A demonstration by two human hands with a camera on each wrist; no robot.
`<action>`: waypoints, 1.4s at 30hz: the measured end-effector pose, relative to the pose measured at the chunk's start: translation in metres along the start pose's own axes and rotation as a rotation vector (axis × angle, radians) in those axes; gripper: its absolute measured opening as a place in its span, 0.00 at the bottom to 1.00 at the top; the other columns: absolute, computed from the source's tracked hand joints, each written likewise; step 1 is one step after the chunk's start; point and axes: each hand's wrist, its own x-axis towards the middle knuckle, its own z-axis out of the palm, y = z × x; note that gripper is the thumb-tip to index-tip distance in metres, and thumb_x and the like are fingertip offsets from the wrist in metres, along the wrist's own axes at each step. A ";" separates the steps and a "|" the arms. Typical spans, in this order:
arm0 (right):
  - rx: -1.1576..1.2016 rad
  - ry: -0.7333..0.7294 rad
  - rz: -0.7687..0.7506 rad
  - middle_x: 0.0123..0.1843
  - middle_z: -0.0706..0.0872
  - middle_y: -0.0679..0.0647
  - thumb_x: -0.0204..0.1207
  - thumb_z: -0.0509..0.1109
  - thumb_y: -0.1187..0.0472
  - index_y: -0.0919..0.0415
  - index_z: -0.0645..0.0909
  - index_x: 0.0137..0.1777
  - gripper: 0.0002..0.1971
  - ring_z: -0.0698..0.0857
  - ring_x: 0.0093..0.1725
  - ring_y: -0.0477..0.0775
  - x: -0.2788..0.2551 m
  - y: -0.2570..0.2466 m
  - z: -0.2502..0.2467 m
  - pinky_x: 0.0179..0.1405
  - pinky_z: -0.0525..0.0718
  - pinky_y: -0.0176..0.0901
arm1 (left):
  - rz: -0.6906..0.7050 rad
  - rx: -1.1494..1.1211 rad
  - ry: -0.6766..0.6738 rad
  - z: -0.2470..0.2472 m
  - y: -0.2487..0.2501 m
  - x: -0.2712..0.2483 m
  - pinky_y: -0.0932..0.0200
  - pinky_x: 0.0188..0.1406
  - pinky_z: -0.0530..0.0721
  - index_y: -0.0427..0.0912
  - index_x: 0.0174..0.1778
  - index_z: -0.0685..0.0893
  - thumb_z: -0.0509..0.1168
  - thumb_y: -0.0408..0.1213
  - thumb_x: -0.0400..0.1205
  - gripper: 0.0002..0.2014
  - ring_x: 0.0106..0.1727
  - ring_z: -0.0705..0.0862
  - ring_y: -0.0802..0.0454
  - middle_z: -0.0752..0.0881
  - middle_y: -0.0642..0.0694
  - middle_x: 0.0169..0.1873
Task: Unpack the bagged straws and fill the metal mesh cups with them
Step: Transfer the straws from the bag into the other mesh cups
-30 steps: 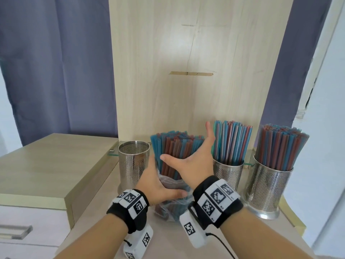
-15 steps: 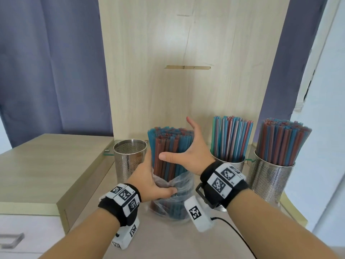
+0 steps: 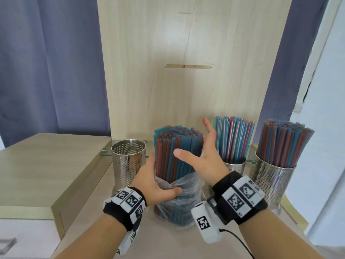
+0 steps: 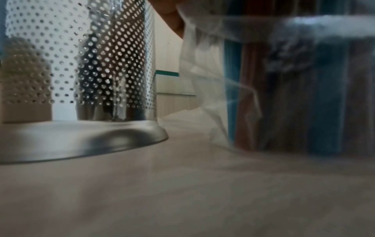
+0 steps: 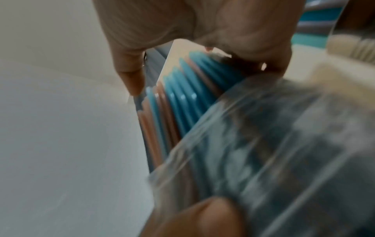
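Blue-red straw bundle (image 3: 177, 152) stands upright on the counter (image 3: 168, 242), plastic bag (image 3: 184, 186) bunched low and gripped by left hand (image 3: 155, 182). Right hand (image 3: 205, 157) spread wide beside it. Bundle should be clasped firmly above the bag, lifted straight, moved to empty mesh cup (image 3: 128, 161).

On the desk (image 3: 97, 217), 3 mesh cups (image 3: 128, 165) stand in a row. The bagged straws (image 3: 177, 156) stand between the left cup and the 2 filled ones, slightly in front.

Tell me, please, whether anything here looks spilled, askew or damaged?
Nothing stands out. The straw bundle stands upright in its plastic bag, and the empty cup and two filled cups stand upright.
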 end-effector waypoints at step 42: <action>-0.036 0.249 0.115 0.20 0.71 0.44 0.80 0.68 0.66 0.62 0.77 0.39 0.08 0.68 0.20 0.42 0.006 -0.027 -0.009 0.22 0.69 0.32 | -0.069 0.021 -0.006 -0.001 -0.001 -0.001 0.66 0.65 0.78 0.78 0.68 0.57 0.82 0.58 0.59 0.49 0.63 0.79 0.73 0.80 0.69 0.61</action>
